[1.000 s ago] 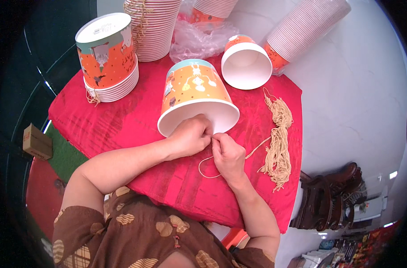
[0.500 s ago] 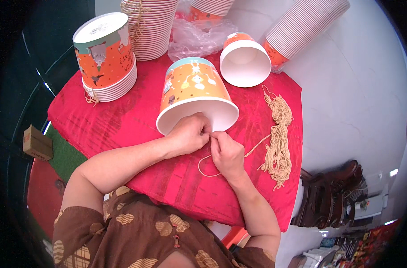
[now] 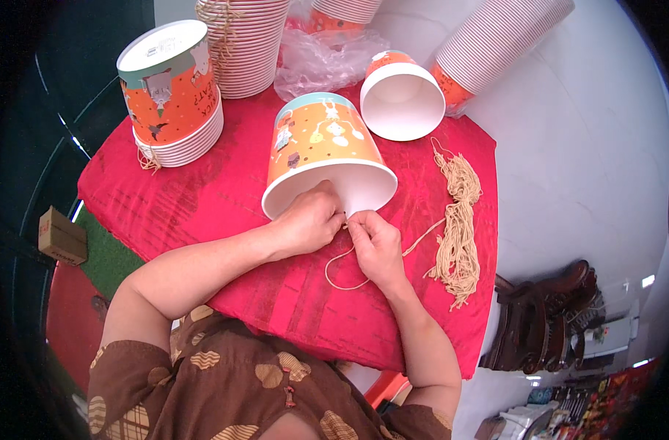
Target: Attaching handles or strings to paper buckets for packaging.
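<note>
An orange paper bucket with a pale blue base band and cartoon figures lies tipped on the red cloth, its white mouth facing me. My left hand reaches into that mouth with curled fingers; its thumb is close to the rim, and what it grips is hidden. Right beside it, my right hand pinches a thin tan cord at the rim. The cord loops below my hand, and a length runs right toward a bundle of tan cords on the cloth.
Upside-down nested buckets with a cord tie stand at left. Behind are a tall bucket stack, crumpled clear plastic and another leaning stack. A smaller open bucket lies at back right. The red-covered table ends close to my body.
The orange bucket has shifted slightly right and turned a little. My right hand has moved up slightly at the rim, and the cord loop has widened slightly. My left hand stays in the mouth.
</note>
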Demonstrator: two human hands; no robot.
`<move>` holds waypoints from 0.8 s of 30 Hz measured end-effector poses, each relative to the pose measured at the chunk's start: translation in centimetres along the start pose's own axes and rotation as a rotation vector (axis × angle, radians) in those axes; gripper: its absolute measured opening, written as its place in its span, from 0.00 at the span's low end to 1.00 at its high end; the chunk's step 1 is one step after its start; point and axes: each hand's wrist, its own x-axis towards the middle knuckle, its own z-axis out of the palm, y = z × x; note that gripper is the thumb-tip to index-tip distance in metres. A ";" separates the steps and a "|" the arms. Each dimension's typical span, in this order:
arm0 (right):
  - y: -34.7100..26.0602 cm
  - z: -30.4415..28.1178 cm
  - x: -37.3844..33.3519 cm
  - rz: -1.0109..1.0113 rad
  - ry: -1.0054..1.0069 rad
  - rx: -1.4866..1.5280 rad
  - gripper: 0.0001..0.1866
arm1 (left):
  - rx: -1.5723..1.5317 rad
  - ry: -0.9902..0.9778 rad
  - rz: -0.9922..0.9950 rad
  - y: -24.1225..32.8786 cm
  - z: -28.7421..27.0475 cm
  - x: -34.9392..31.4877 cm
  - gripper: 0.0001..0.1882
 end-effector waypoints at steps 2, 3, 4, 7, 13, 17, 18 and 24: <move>-0.1 0.0 0.0 0.012 0.010 0.032 0.04 | 0.003 -0.024 -0.006 0.1 -0.1 0.0 0.08; 0.0 0.0 0.0 0.029 0.017 0.041 0.03 | -0.003 -0.040 0.009 0.0 -0.1 -0.1 0.08; 0.0 0.1 -0.1 0.046 0.024 0.050 0.03 | -0.009 -0.056 0.023 -0.1 -0.1 -0.1 0.08; -0.2 0.2 0.0 0.056 0.040 0.061 0.03 | -0.026 -0.075 0.016 -0.1 -0.1 -0.2 0.07; 0.0 0.4 -0.1 0.075 0.050 0.082 0.03 | -0.052 -0.057 -0.009 -0.5 0.2 0.0 0.06; -0.4 0.4 -0.2 0.080 0.053 0.068 0.03 | -0.042 -0.029 -0.007 -0.7 0.4 0.1 0.05; -0.4 0.4 -0.2 0.066 0.058 0.057 0.03 | -0.039 -0.011 0.000 -0.8 0.4 0.1 0.05; -0.9 -0.3 -0.7 0.026 0.049 -0.073 0.03 | -0.029 0.019 -0.036 0.0 -0.4 0.1 0.03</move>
